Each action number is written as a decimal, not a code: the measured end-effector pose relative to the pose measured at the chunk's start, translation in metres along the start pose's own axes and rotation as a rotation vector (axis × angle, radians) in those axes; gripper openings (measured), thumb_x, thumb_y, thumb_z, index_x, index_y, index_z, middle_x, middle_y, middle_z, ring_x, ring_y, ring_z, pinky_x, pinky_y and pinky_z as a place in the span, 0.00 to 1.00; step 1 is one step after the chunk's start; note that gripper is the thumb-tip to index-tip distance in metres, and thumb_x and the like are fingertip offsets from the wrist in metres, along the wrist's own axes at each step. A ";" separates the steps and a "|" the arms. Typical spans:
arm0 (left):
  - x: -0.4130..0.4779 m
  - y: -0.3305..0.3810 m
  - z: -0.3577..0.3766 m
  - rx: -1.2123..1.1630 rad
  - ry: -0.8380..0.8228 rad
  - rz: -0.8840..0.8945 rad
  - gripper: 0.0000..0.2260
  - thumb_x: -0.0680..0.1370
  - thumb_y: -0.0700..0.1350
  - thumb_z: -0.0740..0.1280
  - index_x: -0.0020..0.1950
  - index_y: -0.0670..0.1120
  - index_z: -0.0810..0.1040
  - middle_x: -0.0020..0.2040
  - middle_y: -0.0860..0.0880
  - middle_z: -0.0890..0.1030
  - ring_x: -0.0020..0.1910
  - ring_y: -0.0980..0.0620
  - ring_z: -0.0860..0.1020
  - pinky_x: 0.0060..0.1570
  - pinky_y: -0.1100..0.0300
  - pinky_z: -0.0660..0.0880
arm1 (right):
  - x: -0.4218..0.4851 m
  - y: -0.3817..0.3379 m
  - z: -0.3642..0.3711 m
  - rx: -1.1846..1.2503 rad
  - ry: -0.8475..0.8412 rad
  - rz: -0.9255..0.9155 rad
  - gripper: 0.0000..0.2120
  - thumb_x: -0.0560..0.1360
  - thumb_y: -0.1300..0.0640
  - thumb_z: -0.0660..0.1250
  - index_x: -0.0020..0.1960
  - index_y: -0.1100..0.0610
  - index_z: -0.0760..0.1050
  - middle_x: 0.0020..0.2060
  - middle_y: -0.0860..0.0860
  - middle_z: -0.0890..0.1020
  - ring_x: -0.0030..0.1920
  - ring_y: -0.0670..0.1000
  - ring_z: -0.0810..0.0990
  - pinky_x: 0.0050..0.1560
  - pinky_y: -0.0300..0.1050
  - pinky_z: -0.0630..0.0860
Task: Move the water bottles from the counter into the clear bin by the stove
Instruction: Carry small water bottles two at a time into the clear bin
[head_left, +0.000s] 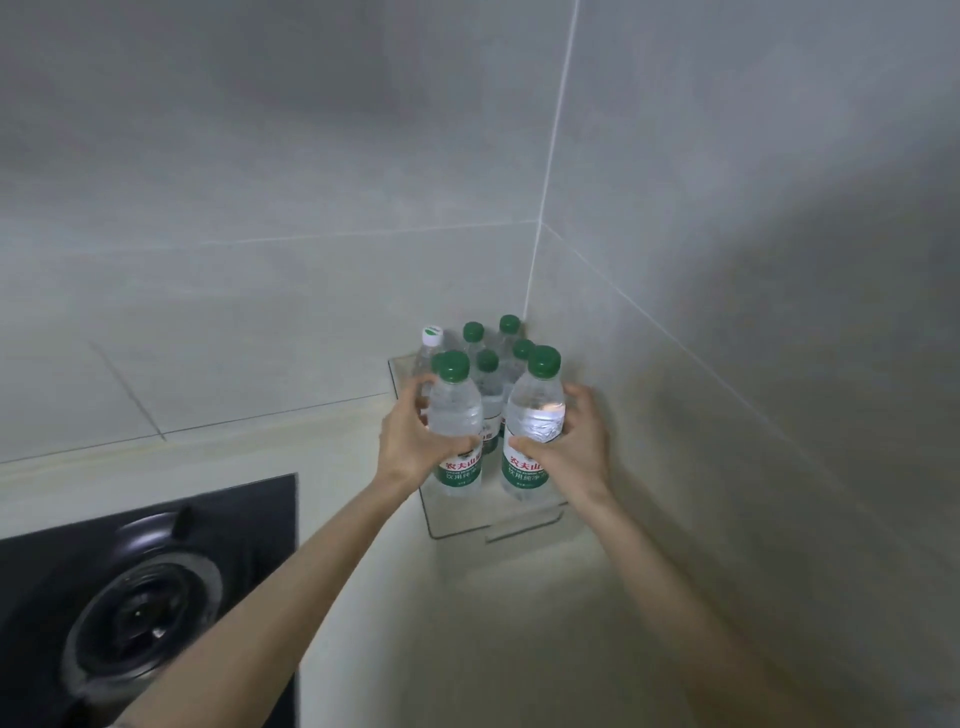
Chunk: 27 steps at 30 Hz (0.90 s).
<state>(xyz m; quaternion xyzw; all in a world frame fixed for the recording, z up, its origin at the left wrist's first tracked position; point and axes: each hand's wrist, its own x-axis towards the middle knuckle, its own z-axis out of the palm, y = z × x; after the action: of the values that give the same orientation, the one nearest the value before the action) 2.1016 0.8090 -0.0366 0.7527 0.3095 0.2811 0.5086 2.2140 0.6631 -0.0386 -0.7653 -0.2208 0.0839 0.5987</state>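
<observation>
Left hand (410, 447) wrapped round left bottle (456, 410), right hand (566, 447) round right bottle (535, 410); both upright at bin's (467, 515) 6 o'clock end. Stove (156, 597) at bin's 8 o'clock.

Bin (457, 519) sitting on counter (395, 623), right of stove (145, 597); rear bottles (487, 359) standing inside; left bottle (456, 410) and right bottle (535, 410) lining up before them.

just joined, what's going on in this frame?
A person is loading water bottles into the clear bin in the tiled corner, to the right of the stove. The left hand grips one green-capped bottle and the right hand grips another, both upright at the bin's front. Several more bottles stand behind them in the bin. Whether the held two touch the bin floor is unclear.
</observation>
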 end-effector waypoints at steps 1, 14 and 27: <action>0.002 -0.006 0.004 0.020 -0.014 -0.014 0.38 0.57 0.44 0.82 0.62 0.53 0.69 0.50 0.54 0.79 0.50 0.50 0.78 0.51 0.50 0.79 | 0.006 0.009 0.004 0.007 -0.015 0.014 0.36 0.54 0.64 0.82 0.52 0.38 0.69 0.49 0.45 0.84 0.49 0.46 0.84 0.55 0.54 0.80; 0.027 -0.047 0.036 0.254 -0.152 -0.119 0.35 0.57 0.39 0.81 0.59 0.50 0.68 0.52 0.47 0.79 0.51 0.45 0.77 0.50 0.51 0.76 | 0.038 0.078 0.035 0.016 -0.201 0.149 0.39 0.49 0.58 0.81 0.51 0.32 0.69 0.49 0.46 0.84 0.51 0.48 0.83 0.53 0.56 0.81; 0.016 -0.056 0.035 0.439 -0.252 -0.012 0.37 0.66 0.43 0.77 0.70 0.49 0.61 0.59 0.46 0.76 0.57 0.45 0.75 0.52 0.58 0.72 | 0.038 0.079 0.029 -0.133 -0.290 0.144 0.35 0.60 0.69 0.77 0.60 0.54 0.66 0.50 0.48 0.79 0.50 0.50 0.78 0.41 0.33 0.71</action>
<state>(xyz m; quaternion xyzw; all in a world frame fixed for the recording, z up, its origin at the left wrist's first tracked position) 2.1281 0.8170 -0.0992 0.8723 0.3018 0.1081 0.3692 2.2555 0.6909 -0.1170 -0.7971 -0.2546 0.2210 0.5009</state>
